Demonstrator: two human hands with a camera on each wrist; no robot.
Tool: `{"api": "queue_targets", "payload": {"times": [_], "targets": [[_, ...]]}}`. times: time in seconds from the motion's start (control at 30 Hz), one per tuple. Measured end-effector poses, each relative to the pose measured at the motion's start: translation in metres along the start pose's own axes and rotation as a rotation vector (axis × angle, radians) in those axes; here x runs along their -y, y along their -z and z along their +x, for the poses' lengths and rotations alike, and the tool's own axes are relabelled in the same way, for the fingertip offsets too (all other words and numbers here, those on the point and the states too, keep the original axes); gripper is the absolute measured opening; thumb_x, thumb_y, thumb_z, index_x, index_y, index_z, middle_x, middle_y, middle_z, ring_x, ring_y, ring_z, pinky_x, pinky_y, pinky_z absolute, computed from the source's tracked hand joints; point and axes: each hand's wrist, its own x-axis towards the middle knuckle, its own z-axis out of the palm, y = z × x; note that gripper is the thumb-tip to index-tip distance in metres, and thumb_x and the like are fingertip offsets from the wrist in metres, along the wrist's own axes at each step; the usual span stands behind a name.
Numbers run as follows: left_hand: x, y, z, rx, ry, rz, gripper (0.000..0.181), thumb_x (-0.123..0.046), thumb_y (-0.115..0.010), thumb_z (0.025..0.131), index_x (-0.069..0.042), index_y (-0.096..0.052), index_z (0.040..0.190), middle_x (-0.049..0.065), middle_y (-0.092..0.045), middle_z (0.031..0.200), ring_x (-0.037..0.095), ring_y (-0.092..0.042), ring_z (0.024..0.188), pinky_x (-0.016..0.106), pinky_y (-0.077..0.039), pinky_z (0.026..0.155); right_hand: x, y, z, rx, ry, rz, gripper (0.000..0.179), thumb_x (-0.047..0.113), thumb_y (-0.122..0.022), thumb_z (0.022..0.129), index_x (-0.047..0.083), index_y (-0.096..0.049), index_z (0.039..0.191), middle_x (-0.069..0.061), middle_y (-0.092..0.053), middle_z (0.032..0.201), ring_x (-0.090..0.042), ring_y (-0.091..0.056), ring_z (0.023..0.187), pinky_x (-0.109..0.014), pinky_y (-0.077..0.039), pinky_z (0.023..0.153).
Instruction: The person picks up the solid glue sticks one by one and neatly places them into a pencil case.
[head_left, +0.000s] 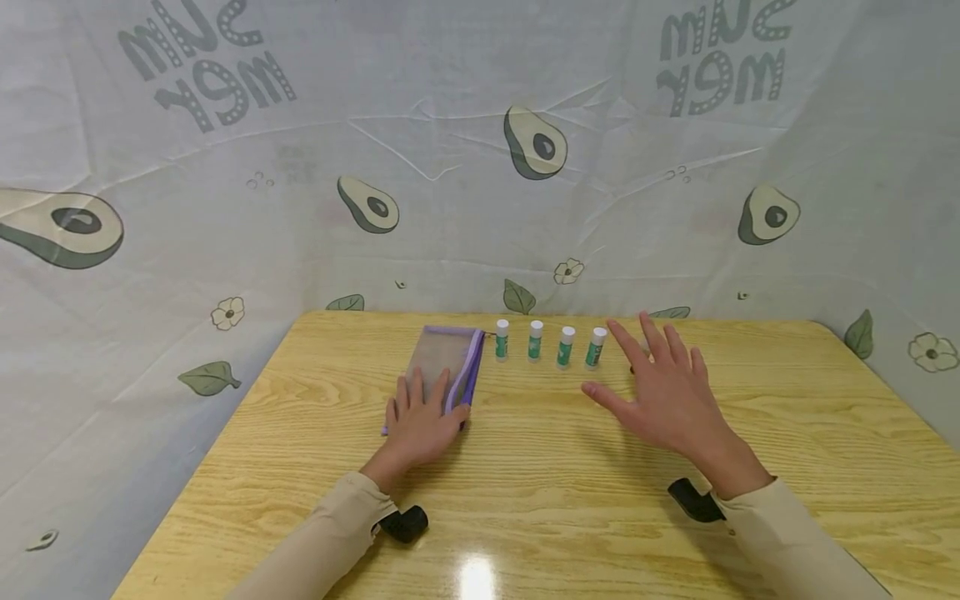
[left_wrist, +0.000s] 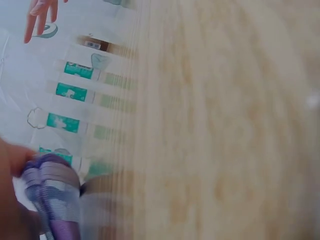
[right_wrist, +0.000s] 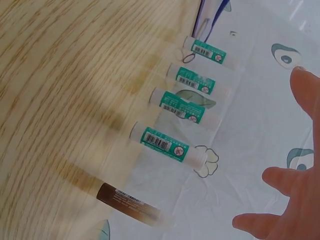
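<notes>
My left hand (head_left: 420, 425) rests on a zip pouch (head_left: 441, 350) with a greyish see-through face and purple edging, fingers spread over it and thumb at its right side. In the left wrist view the purple zip edge (left_wrist: 55, 190) bulges up beside the thumb. Several white-capped glue sticks (head_left: 566, 350) with green labels stand upright in a row right of the pouch. Just right of that row, my right hand (head_left: 671, 404) hovers above the table, fingers spread and holding nothing. A brown stick (right_wrist: 130, 204) stands at the row's end, mostly hidden behind this hand in the head view.
The wood-grain table (head_left: 525, 500) has its back edge just behind the glue sticks. A pale cloth (head_left: 450, 150) printed with avocados hangs behind it and along both sides. Black wrist devices (head_left: 405, 525) sit under both sleeves.
</notes>
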Motion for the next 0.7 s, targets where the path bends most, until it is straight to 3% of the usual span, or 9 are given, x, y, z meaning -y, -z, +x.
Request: {"api": "queue_targets", "payload": {"times": [0.13,0.27,0.37,0.5,0.7], "targets": [[-0.001,-0.001,0.001,-0.001,0.047,-0.048,0.066,-0.043,-0.035,0.108,-0.029,-0.022,0.171,0.017,0.007,0.180,0.042,0.016,0.165,0.067,0.007,0.130,-0.001,0.001,-0.001,-0.018,0.005,0.019,0.096,0.070,-0.063,0.096,0.024,-0.024,0.171,-0.028,-0.017,0.175,-0.061,-0.019,0.155,-0.086,-0.015,0.113],[-0.002,-0.001,0.000,-0.030,0.034,-0.005,0.055,-0.022,-0.033,0.111,-0.023,-0.042,0.165,0.016,-0.006,0.180,0.048,0.007,0.165,0.071,0.001,0.130,-0.005,-0.001,0.001,-0.037,0.003,0.073,0.096,0.065,-0.066,0.097,0.022,-0.023,0.171,-0.029,-0.018,0.175,-0.063,-0.021,0.154,-0.086,-0.017,0.112],[-0.004,0.000,-0.002,-0.082,0.051,-0.086,0.051,-0.020,-0.035,0.111,-0.017,-0.051,0.159,0.020,-0.016,0.178,0.052,-0.001,0.164,0.073,-0.002,0.128,-0.009,-0.002,0.003,-0.053,-0.006,0.132,0.098,0.060,-0.069,0.098,0.018,-0.020,0.172,-0.031,-0.018,0.174,-0.062,-0.023,0.154,-0.085,-0.022,0.112],[-0.006,0.000,-0.003,-0.132,0.110,-0.262,0.055,-0.032,-0.032,0.112,-0.016,-0.046,0.162,0.023,-0.016,0.177,0.049,-0.004,0.164,0.069,0.000,0.130,-0.012,-0.001,0.007,-0.085,-0.045,0.275,0.100,0.051,-0.071,0.099,0.016,-0.014,0.173,-0.028,-0.017,0.176,-0.057,-0.024,0.156,-0.084,-0.026,0.112],[-0.003,0.001,-0.005,-0.161,0.089,-0.334,0.055,-0.030,-0.028,0.113,-0.007,-0.046,0.160,0.027,-0.019,0.174,0.052,-0.006,0.163,0.068,0.000,0.131,-0.017,-0.001,0.013,-0.249,-0.160,0.478,0.099,0.044,-0.073,0.099,0.023,-0.012,0.173,-0.019,-0.021,0.177,-0.052,-0.026,0.158,-0.081,-0.028,0.115]]}}
